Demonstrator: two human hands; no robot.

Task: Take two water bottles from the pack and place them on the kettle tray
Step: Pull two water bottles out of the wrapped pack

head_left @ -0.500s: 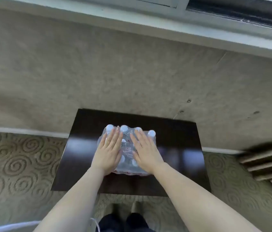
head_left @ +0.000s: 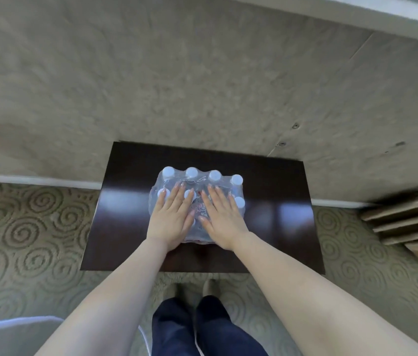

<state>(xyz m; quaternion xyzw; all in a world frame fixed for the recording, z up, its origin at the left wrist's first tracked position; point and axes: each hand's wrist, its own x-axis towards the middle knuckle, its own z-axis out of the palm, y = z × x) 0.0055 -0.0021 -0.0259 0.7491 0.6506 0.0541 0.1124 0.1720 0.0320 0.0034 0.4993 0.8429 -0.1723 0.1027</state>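
Note:
A shrink-wrapped pack of water bottles (head_left: pixel 202 179) with white caps stands on a dark glossy wooden table (head_left: pixel 274 201). My left hand (head_left: pixel 173 218) lies flat on the left part of the pack's top, fingers spread and pointing away from me. My right hand (head_left: pixel 222 215) lies flat on the right part in the same way. Both palms press on the plastic wrap and hide several caps. Neither hand grips a bottle. No kettle tray is in view.
The table stands against a beige textured wall (head_left: pixel 202 86) with a white baseboard (head_left: pixel 35 181). Patterned carpet (head_left: pixel 23 240) surrounds it. Stacked wooden slats (head_left: pixel 408 222) sit at the right. My legs (head_left: pixel 202 330) are below the table's near edge.
Both hands stay flat on the pack, slid slightly toward me so the far row of caps shows more. The camera view has tilted down a little.

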